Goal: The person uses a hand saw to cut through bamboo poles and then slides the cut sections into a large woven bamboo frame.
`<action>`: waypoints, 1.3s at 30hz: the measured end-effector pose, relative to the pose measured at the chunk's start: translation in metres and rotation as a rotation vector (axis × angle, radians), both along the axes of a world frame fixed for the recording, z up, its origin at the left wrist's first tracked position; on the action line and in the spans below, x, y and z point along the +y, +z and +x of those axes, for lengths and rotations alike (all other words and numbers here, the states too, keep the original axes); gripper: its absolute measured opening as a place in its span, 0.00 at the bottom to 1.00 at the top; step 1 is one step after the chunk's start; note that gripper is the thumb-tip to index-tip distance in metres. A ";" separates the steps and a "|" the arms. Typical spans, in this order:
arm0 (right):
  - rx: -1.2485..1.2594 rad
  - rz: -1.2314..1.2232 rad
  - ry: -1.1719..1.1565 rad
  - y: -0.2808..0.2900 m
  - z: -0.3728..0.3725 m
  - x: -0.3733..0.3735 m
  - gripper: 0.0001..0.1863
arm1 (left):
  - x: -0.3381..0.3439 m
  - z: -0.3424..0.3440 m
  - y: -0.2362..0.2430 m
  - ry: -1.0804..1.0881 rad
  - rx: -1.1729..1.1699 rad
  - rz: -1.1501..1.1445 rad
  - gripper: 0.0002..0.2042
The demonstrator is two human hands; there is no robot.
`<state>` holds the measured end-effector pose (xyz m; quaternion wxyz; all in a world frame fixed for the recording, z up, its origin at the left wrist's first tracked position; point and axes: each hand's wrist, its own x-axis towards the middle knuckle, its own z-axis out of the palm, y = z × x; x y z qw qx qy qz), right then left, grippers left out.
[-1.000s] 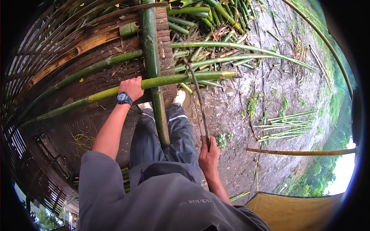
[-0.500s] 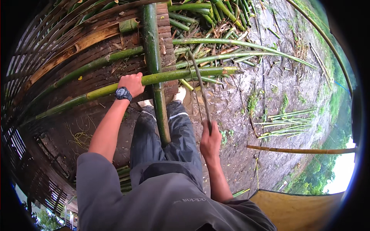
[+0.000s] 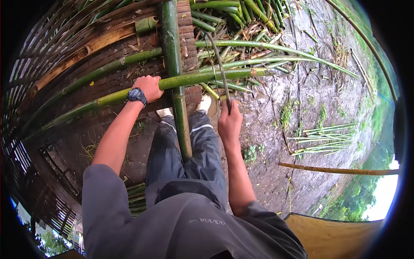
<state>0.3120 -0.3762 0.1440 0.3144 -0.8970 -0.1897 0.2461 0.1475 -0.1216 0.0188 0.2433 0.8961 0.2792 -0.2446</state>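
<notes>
My left hand [image 3: 147, 88], with a dark watch on the wrist, grips a long green bamboo pole [image 3: 198, 77] lying crosswise over a thicker dark-green bamboo [image 3: 174, 52], which extends back between my legs. My right hand [image 3: 230, 116] is closed around the handle end of a bow saw [image 3: 221, 64] with a thin dark frame and narrow blade. The saw crosses the pole to the right of the thick bamboo, near the pole's cut end. Both rest by the edge of a dark slatted wooden platform [image 3: 187, 41].
Cut bamboo [image 3: 258, 13] and leaves lie piled beyond the platform, with long pale-green stems [image 3: 310, 58] reaching right. A bundle of thin poles [image 3: 327, 140] lies on the muddy ground. A tan pole [image 3: 338, 169] and yellow tarp [image 3: 332, 233] are at right. Slatted framework [image 3: 19, 151] is at left.
My right hand has pushed the saw steadily forward and up the picture across the pole. My left hand stays on the pole, slightly higher in the picture.
</notes>
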 end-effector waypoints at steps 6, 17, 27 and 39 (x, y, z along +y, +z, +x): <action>0.046 0.021 0.015 -0.017 -0.004 -0.001 0.09 | -0.001 0.000 0.005 0.043 -0.116 0.110 0.16; -0.045 0.198 0.003 -0.073 -0.003 -0.025 0.08 | -0.001 0.008 0.000 0.020 -0.057 0.216 0.16; 0.129 -0.079 -0.001 0.079 -0.022 -0.050 0.07 | 0.008 -0.006 -0.005 0.021 -0.120 0.255 0.16; 0.079 0.061 0.020 -0.029 0.005 -0.024 0.08 | 0.006 -0.001 0.000 0.038 -0.103 0.196 0.18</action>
